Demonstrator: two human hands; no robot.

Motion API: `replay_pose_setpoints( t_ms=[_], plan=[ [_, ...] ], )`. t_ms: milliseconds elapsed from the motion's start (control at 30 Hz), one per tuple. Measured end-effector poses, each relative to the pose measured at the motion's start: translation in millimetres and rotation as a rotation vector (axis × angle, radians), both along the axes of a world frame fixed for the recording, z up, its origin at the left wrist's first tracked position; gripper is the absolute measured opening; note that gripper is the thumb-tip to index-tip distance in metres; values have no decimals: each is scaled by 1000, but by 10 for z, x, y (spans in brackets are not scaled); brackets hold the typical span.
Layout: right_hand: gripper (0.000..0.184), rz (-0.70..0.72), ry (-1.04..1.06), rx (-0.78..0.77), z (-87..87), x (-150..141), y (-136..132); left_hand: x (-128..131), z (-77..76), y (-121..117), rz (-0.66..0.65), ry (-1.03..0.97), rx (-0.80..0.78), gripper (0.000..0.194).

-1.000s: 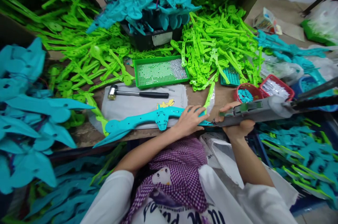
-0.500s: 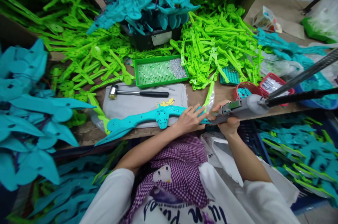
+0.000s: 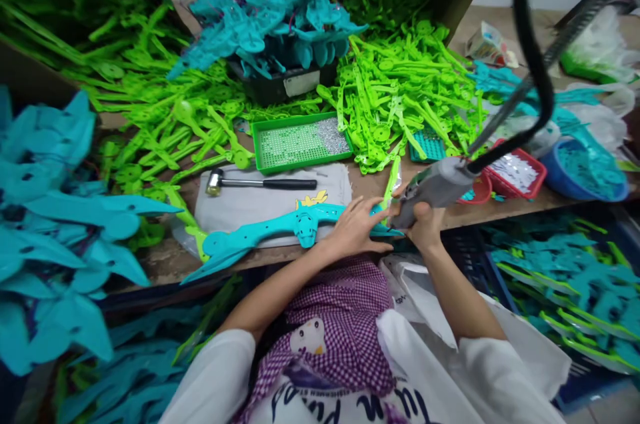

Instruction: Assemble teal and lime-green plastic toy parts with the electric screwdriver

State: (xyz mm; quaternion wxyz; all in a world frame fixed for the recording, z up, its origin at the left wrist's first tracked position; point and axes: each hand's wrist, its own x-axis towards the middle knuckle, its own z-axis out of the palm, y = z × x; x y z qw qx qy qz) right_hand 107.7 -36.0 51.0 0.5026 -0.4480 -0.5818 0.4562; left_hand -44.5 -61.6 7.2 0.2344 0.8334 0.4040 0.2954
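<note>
A long turquoise plastic toy bow (image 3: 250, 231) lies along the bench's front edge, curved, with a raised boss near its middle. A lime-green strip (image 3: 391, 185) juts away from its right end. My left hand (image 3: 357, 227) grips the bow right of the boss, fingers over the far side and thumb toward me. In my right hand (image 3: 425, 221) is a grey power screwdriver (image 3: 435, 187), with a black cord rising from its rear. It is tilted, its front end down at the right end of the bow. The tool's tip is hidden by my hands.
A mallet (image 3: 265, 183) lies on a grey cloth (image 3: 215, 207). Behind it stands a green tray (image 3: 257, 151) of small metal screws. Lime-green parts (image 3: 410, 91) are heaped behind. Turquoise pieces (image 3: 45, 211) pile up at left. A red basket (image 3: 537, 181) and blue bowl (image 3: 623, 187) stand right.
The screwdriver has swung from nearly level to steeper, its rear rising and its front moving left to the bow's end. My left hand stays on the bow, its fingers now spread wider.
</note>
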Motion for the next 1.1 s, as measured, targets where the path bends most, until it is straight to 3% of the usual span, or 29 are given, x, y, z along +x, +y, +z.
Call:
replay_pose_setpoints(
  t_ms=[67,100,233,300,367,433,500,600,700,867,1000,1100],
  plan=[
    [51,-38,-35,90,73,-34,33,10,204,17,-27,-276,-33,86],
    [48,-41,-66,141,121,-47,44,31,322,37,-34,-422,-37,84],
    [54,-77,-205,274,230,63,8,163,797,187,44,-874,-111,55],
    [53,-172,-364,169,136,255,-71,189,968,288,106,-1040,-174,51],
    [45,-198,-650,-74,-62,487,-177,159,1052,394,181,-1148,-198,51],
    [43,-77,-899,-291,-294,681,-281,82,1041,492,263,-1195,-188,51],
    [43,74,-933,-382,-474,785,-354,-15,954,564,326,-1188,-176,50],
    [48,265,-663,-494,-565,795,-363,-149,786,605,367,-1132,-185,51],
    [56,379,-460,-663,-518,759,-278,-246,708,584,355,-1098,-202,53],
    [55,478,-336,-753,-505,733,-215,-317,766,551,352,-1081,-207,51],
    [54,440,-167,-819,-598,675,-290,-347,752,555,373,-1067,-217,53],
    [53,389,-211,-804,-634,669,-349,-421,711,551,372,-1012,-196,56]
  ],
)
